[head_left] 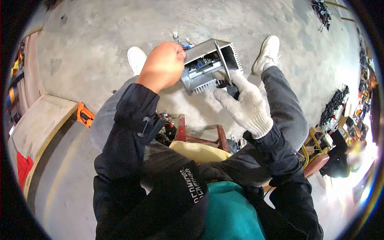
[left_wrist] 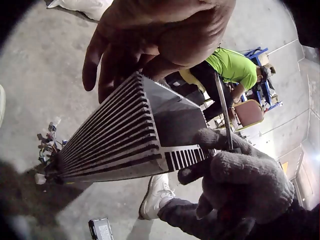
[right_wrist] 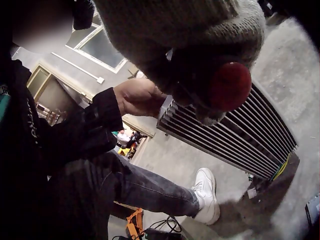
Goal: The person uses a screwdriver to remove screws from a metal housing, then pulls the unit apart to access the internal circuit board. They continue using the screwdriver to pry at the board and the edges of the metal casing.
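A grey finned metal housing (head_left: 203, 49), open along one side with circuit parts (head_left: 205, 63) inside, is held tilted between my legs. My bare left hand (head_left: 165, 66) grips its left end, fingers curled at the edge. My right hand (head_left: 247, 105), in a whitish knitted glove, holds a screwdriver by its dark handle (head_left: 233, 91); the handle's red butt (right_wrist: 230, 86) faces the right wrist camera. The metal shaft (head_left: 222, 60) points away from me and crosses the open side in the head view. Gloved fingertips (left_wrist: 210, 137) are right at the housing's finned edge.
Loose wires with connectors (head_left: 182, 40) hang at the housing's far side. A red-legged stool (head_left: 181, 130) is beneath me. A wooden bench (head_left: 42, 116) and an orange tool (head_left: 85, 115) are at left. Another person in a green shirt (left_wrist: 232, 67) sits nearby.
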`<state>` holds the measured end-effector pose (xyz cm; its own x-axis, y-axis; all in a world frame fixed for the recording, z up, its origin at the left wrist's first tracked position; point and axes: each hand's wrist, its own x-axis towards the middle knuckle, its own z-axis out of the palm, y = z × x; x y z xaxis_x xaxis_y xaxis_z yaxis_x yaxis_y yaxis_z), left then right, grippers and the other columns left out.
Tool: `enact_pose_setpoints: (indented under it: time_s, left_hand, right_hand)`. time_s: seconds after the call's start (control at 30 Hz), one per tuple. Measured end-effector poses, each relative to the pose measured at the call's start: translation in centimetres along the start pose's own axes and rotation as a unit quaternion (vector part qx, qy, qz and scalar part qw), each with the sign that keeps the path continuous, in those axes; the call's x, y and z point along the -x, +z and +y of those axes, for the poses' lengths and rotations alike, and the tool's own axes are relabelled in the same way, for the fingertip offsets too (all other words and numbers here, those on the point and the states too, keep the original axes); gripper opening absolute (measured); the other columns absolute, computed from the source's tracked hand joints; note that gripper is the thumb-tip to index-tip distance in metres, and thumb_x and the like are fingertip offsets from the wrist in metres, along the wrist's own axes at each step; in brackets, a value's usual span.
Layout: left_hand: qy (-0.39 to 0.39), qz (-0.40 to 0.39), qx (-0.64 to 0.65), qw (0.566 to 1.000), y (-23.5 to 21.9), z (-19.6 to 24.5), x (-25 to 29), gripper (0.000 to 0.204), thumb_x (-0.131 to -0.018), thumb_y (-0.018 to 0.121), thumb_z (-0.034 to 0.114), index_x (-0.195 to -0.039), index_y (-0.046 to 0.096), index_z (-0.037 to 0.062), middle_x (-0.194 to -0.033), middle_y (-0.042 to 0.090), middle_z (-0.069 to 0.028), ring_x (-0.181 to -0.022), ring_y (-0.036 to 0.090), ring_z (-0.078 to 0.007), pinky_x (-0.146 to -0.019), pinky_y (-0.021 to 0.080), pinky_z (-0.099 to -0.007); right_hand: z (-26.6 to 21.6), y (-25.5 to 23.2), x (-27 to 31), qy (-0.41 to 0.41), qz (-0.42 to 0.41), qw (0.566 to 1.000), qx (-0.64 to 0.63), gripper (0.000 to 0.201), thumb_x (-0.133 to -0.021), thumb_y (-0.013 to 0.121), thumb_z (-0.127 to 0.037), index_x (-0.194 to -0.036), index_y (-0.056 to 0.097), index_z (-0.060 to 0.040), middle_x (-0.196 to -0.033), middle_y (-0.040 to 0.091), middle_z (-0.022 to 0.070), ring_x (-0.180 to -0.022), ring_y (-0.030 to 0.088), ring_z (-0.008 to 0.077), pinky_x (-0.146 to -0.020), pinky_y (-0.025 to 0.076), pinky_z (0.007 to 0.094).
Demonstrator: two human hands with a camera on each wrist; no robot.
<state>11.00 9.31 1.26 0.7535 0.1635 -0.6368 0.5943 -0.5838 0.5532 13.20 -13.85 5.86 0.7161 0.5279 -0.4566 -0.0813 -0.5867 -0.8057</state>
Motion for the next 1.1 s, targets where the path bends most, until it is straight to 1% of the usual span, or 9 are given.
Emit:
enact_pose_setpoints:
  time_s: [0.03,0.17,0.27,0.37,0.47,0.53,0.77,0.97,1.1]
  left_hand:
    - [-0.013,-0.014,-0.006,1.0,-0.1,0.1,0.0,0.028,-0.094,0.058,0.019,-0.099,0.07,-0.0063,-0.079,0.069,-0.0205,-0.075,0.066,-0.0248,-0.073,0.05,-0.0374]
    - [0.012,0.014,-0.003,1.0,0.2,-0.4,0.2,0.028,-0.094,0.057,0.018,-0.099,0.07,-0.0062,-0.078,0.069,-0.0199,-0.076,0.067,-0.0257,-0.073,0.05,-0.0378]
    - [-0.015,-0.015,-0.004,1.0,-0.2,0.3,0.3,0.027,-0.094,0.057,0.017,-0.1,0.069,-0.0065,-0.078,0.069,-0.0202,-0.074,0.067,-0.0268,-0.071,0.05,-0.0398]
    - [-0.024,-0.028,-0.017,0.999,-0.2,0.0,0.1,0.027,-0.093,0.058,0.018,-0.099,0.07,-0.006,-0.077,0.068,-0.0209,-0.071,0.067,-0.03,-0.068,0.05,-0.0424]
    - [0.022,0.012,-0.016,1.0,0.0,-0.3,0.2,0.027,-0.093,0.058,0.02,-0.098,0.07,-0.0044,-0.078,0.068,-0.0222,-0.071,0.067,-0.0339,-0.068,0.05,-0.0446]
    - [-0.002,-0.021,-0.042,0.999,-0.6,0.5,0.3,0.027,-0.093,0.058,0.02,-0.098,0.071,-0.0029,-0.08,0.069,-0.0231,-0.075,0.068,-0.0363,-0.071,0.05,-0.0453]
    - [-0.008,-0.022,-0.057,0.998,-0.2,-0.2,-0.2,0.027,-0.093,0.058,0.02,-0.096,0.07,-0.0029,-0.081,0.069,-0.0236,-0.075,0.068,-0.0351,-0.071,0.05,-0.0454]
    - [-0.009,-0.023,-0.065,0.998,-0.1,-0.1,-0.1,0.027,-0.093,0.058,0.021,-0.094,0.07,-0.0029,-0.079,0.069,-0.0228,-0.074,0.068,-0.0334,-0.07,0.05,-0.0445]
    - [0.0,-0.004,-0.063,0.998,0.0,-0.4,-0.2,0.028,-0.094,0.059,0.023,-0.094,0.07,-0.0029,-0.077,0.069,-0.021,-0.073,0.068,-0.0315,-0.069,0.049,-0.0437]
  right_hand:
    - [-0.3,-0.1,0.1,0.023,-0.009,1.0,0.008,0.037,-0.087,0.071,-0.012,-0.122,0.065,-0.0053,-0.092,0.071,0.0126,-0.083,0.069,0.0186,-0.075,0.053,0.0319]
    - [-0.2,0.1,0.0,0.015,-0.007,1.0,0.012,0.035,-0.088,0.072,-0.012,-0.121,0.065,-0.0058,-0.091,0.07,0.012,-0.082,0.068,0.0171,-0.075,0.053,0.0313]
    - [-0.3,0.1,0.0,0.035,-0.011,0.999,0.014,0.034,-0.088,0.071,-0.013,-0.122,0.065,-0.006,-0.091,0.07,0.0112,-0.081,0.068,0.017,-0.075,0.053,0.0314]
    - [0.1,0.2,0.0,0.005,-0.007,1.0,-0.005,0.034,-0.089,0.071,-0.013,-0.122,0.065,-0.0063,-0.092,0.069,0.0107,-0.081,0.067,0.0168,-0.076,0.053,0.0312]
    - [-0.3,0.1,0.1,0.046,-0.026,0.999,-0.003,0.035,-0.089,0.071,-0.013,-0.123,0.066,-0.0063,-0.093,0.069,0.0108,-0.083,0.066,0.0161,-0.077,0.052,0.0305]
    - [-0.1,0.1,-0.1,0.035,-0.02,0.999,0.016,0.036,-0.089,0.071,-0.013,-0.123,0.066,-0.0065,-0.093,0.069,0.0101,-0.081,0.065,0.0151,-0.076,0.052,0.0299]
    - [-0.1,0.1,-0.2,0.084,-0.042,0.995,0.012,0.037,-0.088,0.071,-0.013,-0.124,0.065,-0.0063,-0.088,0.067,0.0075,-0.075,0.062,0.0139,-0.073,0.051,0.0296]
    - [0.9,0.6,-0.1,0.075,-0.031,0.996,-0.034,0.038,-0.089,0.072,-0.015,-0.124,0.064,-0.0054,-0.088,0.067,0.008,-0.074,0.062,0.0138,-0.072,0.051,0.0298]
    - [0.3,0.4,-0.1,0.057,-0.031,0.998,-0.007,0.037,-0.088,0.071,-0.015,-0.124,0.064,-0.0065,-0.087,0.067,0.0091,-0.076,0.064,0.0148,-0.071,0.051,0.031]
